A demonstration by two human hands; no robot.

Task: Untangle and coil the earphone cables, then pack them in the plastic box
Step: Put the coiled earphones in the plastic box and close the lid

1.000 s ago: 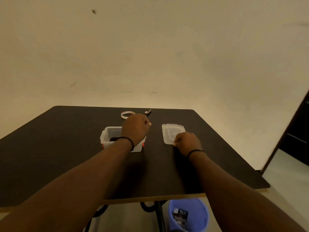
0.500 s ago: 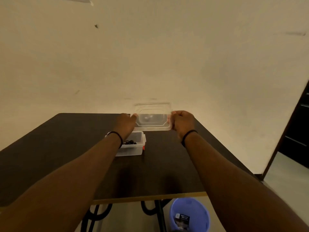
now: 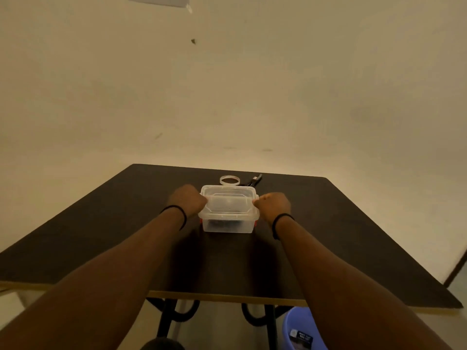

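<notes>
A clear plastic box (image 3: 227,224) with red side clips stands on the dark table (image 3: 113,236). Its clear lid (image 3: 228,202) lies on top of it. Dark earphone cables show dimly through the box wall. My left hand (image 3: 188,200) grips the lid's left edge with curled fingers. My right hand (image 3: 273,204) grips the lid's right edge the same way.
A white tape ring (image 3: 229,180) and a small dark object (image 3: 254,180) lie behind the box near the table's far edge. A blue bin (image 3: 300,329) stands on the floor under the table's front right. A wall rises behind the table.
Both hands lifted the lid from the table, carried it through the air and brought it down onto the box. The box now sits between the hands.
</notes>
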